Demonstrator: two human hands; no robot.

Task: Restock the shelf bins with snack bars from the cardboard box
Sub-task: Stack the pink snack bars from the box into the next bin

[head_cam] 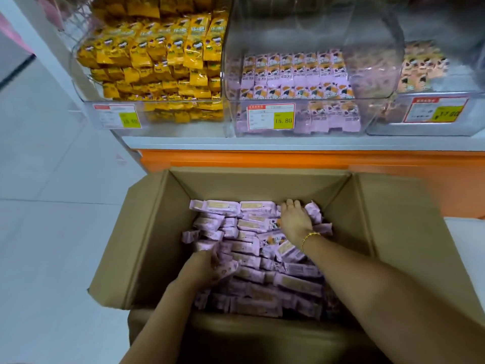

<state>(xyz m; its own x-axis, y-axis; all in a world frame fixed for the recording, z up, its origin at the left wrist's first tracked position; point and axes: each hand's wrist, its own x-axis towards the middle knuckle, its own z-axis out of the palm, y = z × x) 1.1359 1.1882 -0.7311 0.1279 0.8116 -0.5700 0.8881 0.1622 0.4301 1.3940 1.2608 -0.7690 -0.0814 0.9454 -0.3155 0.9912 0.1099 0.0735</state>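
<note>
Floor: pale glossy tiles (pixel 39 232) fill the left of the frame.
Shelf: a white ledge (pixel 262 143) with an orange band (pixel 262 158) beneath it crosses the frame above centre and carries three clear bins side by side.
Left bin (pixel 78 48): upper left of the frame, heaped nearly full with yellow packets (pixel 157 61).
Middle bin (pixel 301 22): upper centre, holding rows of lilac packets (pixel 294 74) that reach only partway up its clear wall.
Right bin (pixel 420 124): upper right, cut by the frame edge, its contents blurred.
Price labels (pixel 270 117): one on each bin front, white with a yellow-green price patch.
Cardboard box (pixel 162 232): lower centre, directly below the shelf edge, all four flaps folded outward.
Snack bars (pixel 262 258): lilac wrappers lying loosely piled inside the cardboard box, covering its bottom.
Left hand (pixel 207 261): lower centre-left, plunged among the snack bars; its fingers are buried and blurred, so its grip cannot be told.
Right hand (pixel 295 219): palm down at the upper right of the pile, fingers curled over a clutch of snack bars near the back wall.
Bracelet (pixel 311 236): a gold chain on the right wrist.
</note>
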